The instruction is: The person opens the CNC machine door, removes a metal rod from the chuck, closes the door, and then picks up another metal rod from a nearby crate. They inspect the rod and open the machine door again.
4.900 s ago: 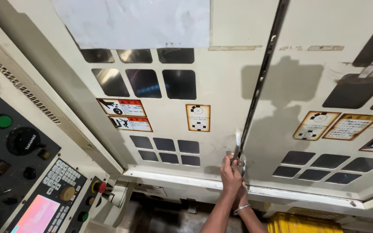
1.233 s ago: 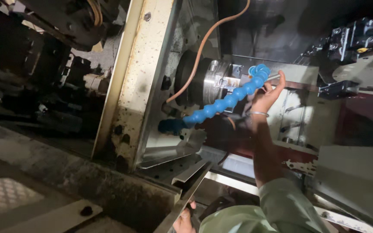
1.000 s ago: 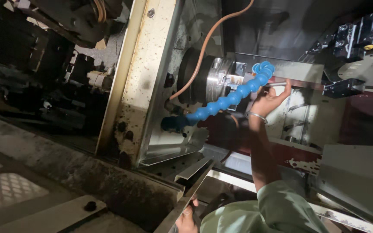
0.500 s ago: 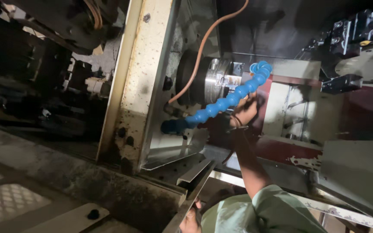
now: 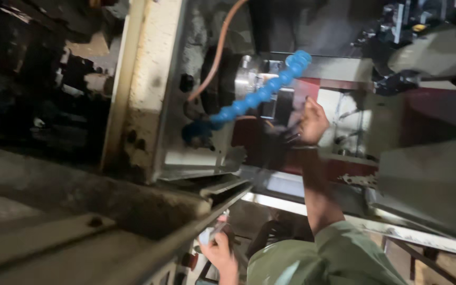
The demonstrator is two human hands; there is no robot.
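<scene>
My right hand point(image 5: 312, 122) reaches into the machine, just below the blue segmented coolant hose point(image 5: 254, 97) and to the right of the round metal chuck point(image 5: 249, 74). Its fingers are curled toward a dark part by the chuck. Motion blur hides whether they grip anything. A green sleeve point(image 5: 333, 258) covers that arm near the bottom edge. My left hand point(image 5: 220, 252) is low in the view, under the slanted door rail, closed on a small pale object point(image 5: 208, 235).
An orange cable point(image 5: 215, 58) runs up from the chuck area. A cream machine frame point(image 5: 133, 89) stands to the left, and a tool turret point(image 5: 402, 31) sits at the upper right. A grey sloped cover point(image 5: 428, 174) lies to the right.
My right hand has dropped from the tip of the blue hose to just below it and its fingers have curled. My left hand stays low.
</scene>
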